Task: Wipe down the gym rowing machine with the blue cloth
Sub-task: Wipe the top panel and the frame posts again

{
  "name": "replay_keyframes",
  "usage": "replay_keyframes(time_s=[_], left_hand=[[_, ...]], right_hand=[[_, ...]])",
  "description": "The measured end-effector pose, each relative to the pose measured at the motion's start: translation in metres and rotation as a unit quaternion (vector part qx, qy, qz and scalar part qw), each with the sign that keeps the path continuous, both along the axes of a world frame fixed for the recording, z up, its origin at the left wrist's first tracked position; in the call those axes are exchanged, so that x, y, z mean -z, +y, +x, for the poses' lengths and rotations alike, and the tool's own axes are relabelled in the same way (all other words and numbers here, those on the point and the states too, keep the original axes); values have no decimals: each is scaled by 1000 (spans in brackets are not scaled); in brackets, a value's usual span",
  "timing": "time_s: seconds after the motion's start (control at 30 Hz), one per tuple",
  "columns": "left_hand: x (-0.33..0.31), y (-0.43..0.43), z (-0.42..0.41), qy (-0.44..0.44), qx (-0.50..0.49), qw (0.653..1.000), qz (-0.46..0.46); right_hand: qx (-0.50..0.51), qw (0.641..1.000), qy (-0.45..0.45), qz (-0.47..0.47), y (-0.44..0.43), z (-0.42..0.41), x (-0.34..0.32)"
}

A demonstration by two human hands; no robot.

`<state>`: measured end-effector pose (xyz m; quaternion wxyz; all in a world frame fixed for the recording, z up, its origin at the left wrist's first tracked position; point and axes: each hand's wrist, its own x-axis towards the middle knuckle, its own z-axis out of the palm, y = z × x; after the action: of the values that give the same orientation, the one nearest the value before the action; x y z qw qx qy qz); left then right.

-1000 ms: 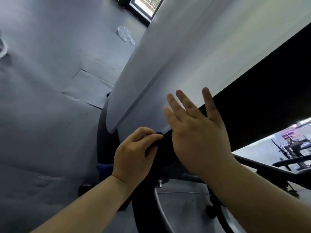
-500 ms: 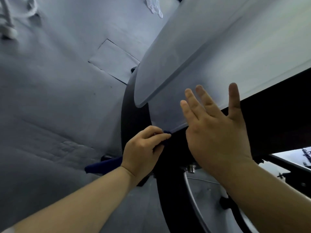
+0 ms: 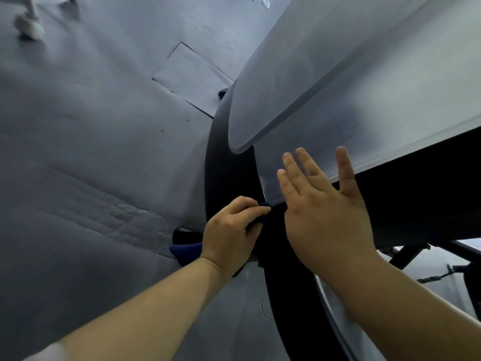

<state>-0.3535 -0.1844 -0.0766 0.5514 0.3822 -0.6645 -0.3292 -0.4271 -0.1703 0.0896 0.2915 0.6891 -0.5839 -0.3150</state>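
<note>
Forearms enter from the bottom edge, both bare.

Left hand (image 3: pixel 231 235): fingers and thumb curled, grip closed on a dark blue soft cloth (image 3: pixel 186 250). One bunch of the cloth trails out to the left below the wrist. A small dark tip shows past the fingertips, where the black rim meets the pale panel's lower edge.

Right hand (image 3: pixel 328 220): just beside the left, a narrow dark gap between them. Grip wide, holding nothing. Fingers (image 3: pixel 345 170) straight and spread, palm turned toward the machine. Fingertips overlap the pale panel; cannot tell whether the palm touches the surface.

Rowing machine (image 3: pixel 286 295): a black curved matte housing (image 3: pixel 229 165) arcs from upper middle down between the hands to the bottom edge. Above it lie two long pale grey smooth panels (image 3: pixel 364 100), rounded at the near end, the upper overlapping the lower, running up to the right. A small black glossy rounded foot (image 3: pixel 184 234) sits on the floor just beside the trailing cloth.

Grey matte floor (image 3: pixel 91 152) fills the left half, with creased seams and a rectangular cut patch (image 3: pixel 192 74) farther off. Far top left is a whitish blurred object (image 3: pixel 28 27), too smeared to identify. Lower right, beyond the machine, is a bright strip crossed by a thin black bar (image 3: pixel 408 255).
</note>
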Motion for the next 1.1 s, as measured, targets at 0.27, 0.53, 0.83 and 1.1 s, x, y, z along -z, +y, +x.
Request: replay_keyframes(time_s=[0.27,0.53,0.83,1.1], left_hand=[[61,-11,18,-113,42,991,54],[43,-18,15,-79,59,995,-23],[105,-24,25,-207,75,973,73],[111,-16,19,-184,51,975,109]], right_hand=[[1,999,33,26,-4,5,17],[23,993,39,111,-8,11,30],[17,996,42,80,-15,10,44],[13,994,75,73,-21,8,67]])
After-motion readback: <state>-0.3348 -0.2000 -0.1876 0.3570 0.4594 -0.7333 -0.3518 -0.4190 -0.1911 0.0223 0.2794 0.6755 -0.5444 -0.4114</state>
